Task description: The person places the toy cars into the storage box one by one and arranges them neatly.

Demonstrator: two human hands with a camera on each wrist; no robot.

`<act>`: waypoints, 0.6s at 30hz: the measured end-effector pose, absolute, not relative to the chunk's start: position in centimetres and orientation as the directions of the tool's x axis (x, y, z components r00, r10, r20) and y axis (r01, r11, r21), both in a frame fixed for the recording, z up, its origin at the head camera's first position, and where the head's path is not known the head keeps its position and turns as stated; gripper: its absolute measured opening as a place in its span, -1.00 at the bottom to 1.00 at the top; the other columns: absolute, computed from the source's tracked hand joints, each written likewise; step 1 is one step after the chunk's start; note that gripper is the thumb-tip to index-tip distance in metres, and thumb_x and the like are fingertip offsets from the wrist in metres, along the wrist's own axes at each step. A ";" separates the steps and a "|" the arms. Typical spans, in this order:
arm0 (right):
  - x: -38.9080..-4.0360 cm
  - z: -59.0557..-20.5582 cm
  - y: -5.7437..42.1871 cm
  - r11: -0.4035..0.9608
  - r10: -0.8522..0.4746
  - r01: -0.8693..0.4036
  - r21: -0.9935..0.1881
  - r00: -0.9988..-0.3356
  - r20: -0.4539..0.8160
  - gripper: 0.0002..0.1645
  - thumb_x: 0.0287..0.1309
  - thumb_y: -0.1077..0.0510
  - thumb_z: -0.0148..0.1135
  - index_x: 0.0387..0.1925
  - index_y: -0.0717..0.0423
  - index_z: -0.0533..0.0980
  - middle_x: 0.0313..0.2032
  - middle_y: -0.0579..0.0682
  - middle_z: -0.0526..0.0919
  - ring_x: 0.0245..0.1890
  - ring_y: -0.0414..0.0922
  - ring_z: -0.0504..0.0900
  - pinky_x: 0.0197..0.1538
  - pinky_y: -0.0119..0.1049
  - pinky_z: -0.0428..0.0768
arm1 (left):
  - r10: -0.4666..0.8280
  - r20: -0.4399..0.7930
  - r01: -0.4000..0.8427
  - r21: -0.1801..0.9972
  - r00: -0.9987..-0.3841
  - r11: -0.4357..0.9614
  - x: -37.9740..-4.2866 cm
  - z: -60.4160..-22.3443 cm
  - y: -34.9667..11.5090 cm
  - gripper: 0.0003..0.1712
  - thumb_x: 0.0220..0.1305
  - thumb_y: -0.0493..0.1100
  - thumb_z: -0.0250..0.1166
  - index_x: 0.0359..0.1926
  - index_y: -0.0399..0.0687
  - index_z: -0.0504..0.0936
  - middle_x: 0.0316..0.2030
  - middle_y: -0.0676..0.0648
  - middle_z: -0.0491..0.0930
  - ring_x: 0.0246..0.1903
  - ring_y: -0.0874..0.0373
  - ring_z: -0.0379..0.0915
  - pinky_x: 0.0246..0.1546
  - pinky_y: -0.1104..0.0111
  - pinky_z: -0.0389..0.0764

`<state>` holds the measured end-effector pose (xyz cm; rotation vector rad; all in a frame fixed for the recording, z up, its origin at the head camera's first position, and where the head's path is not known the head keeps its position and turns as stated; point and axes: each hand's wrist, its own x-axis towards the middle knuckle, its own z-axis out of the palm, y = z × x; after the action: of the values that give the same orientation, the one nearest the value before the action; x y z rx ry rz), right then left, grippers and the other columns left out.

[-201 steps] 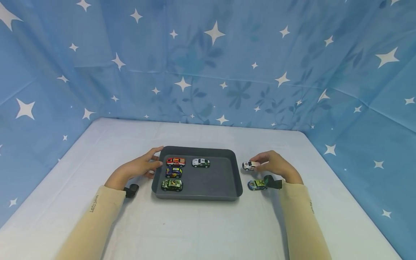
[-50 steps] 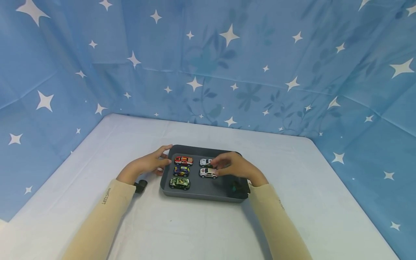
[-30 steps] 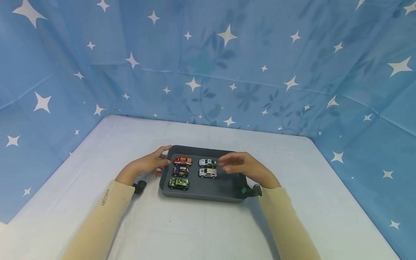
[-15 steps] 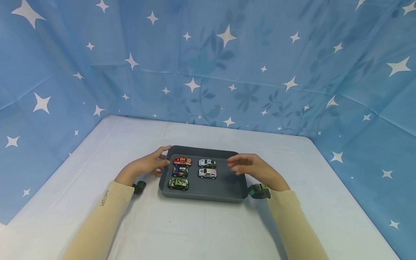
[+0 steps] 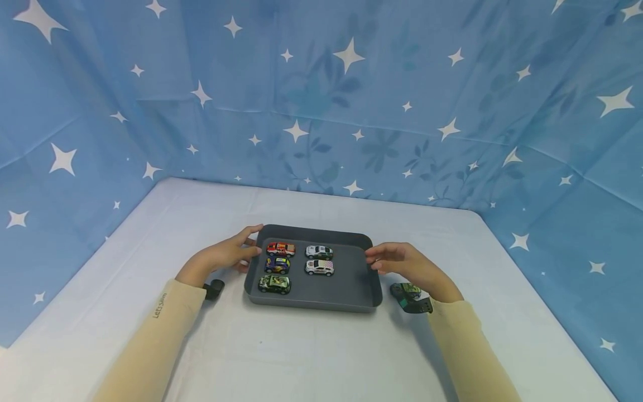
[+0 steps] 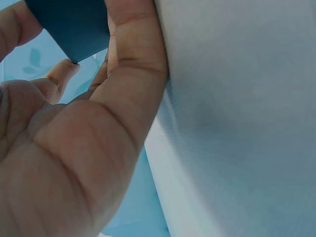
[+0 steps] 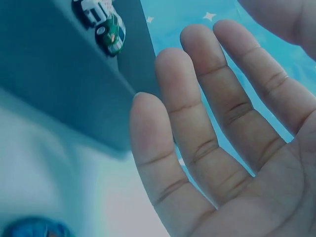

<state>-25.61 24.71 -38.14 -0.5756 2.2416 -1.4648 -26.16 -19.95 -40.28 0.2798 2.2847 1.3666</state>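
My left hand (image 5: 226,255) holds the left wall of the dark grey tray (image 5: 346,290); the left wrist view shows its thumb and fingers around the tray's corner (image 6: 79,29). My right hand (image 5: 409,265), with fingers extended and holding nothing, hovers at the tray's right rim. Inside the tray, the left column has a red toy car (image 5: 281,249), a dark blue and yellow one (image 5: 277,265) and a green camouflage one (image 5: 274,284). Beside them stand a white and green toy car (image 5: 318,253) and a white one (image 5: 319,268).
A green and blue toy car (image 5: 413,290) lies on the white table (image 5: 311,357) right of the tray, partly hidden by the right wrist's camera (image 5: 408,300). A blue star-patterned curtain (image 5: 321,111) surrounds the table's back and sides.
My right hand carried the white toy car from the table into the tray, let it go beside the white and green one, and moved back right. My left hand has stayed on the tray.
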 end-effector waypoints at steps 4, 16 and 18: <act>-25.4 -38.3 25.7 0.368 -0.542 -0.150 -0.918 -0.836 -0.081 -0.45 0.52 0.21 0.30 0.36 0.46 0.50 0.28 0.38 0.62 0.20 0.06 0.70 0.21 -0.20 0.67 | 0.392 -0.288 -0.067 0.869 -0.873 0.489 -26.4 -40.5 -19.9 -0.11 0.74 -0.20 0.06 0.77 -0.09 -0.28 0.55 -0.56 0.06 0.19 -0.25 0.55 -0.01 0.17 0.74; -25.2 -38.6 28.7 0.427 -0.530 -0.197 -0.883 -0.846 -0.067 -0.55 0.46 0.24 0.35 0.23 0.47 0.59 0.22 0.38 0.65 0.14 -0.06 0.71 0.16 -0.28 0.68 | 0.391 -0.288 -0.069 0.870 -0.874 0.487 -26.4 -40.5 -19.8 -0.12 0.74 -0.21 0.05 0.77 -0.10 -0.28 0.55 -0.56 0.06 0.21 -0.26 0.53 0.02 0.16 0.74; -25.2 -38.6 29.1 0.439 -0.522 -0.195 -0.877 -0.850 -0.072 -0.54 0.44 0.24 0.37 0.22 0.49 0.59 0.23 0.41 0.64 0.14 -0.03 0.71 0.15 -0.29 0.68 | 0.390 -0.290 -0.071 0.870 -0.874 0.488 -26.4 -40.5 -19.8 -0.12 0.74 -0.21 0.05 0.77 -0.10 -0.28 0.55 -0.56 0.06 0.21 -0.26 0.53 0.01 0.16 0.74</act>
<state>-25.23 29.10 -38.56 -0.6137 2.3632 -1.3751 -26.38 -19.82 -40.50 0.2643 2.2834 1.3659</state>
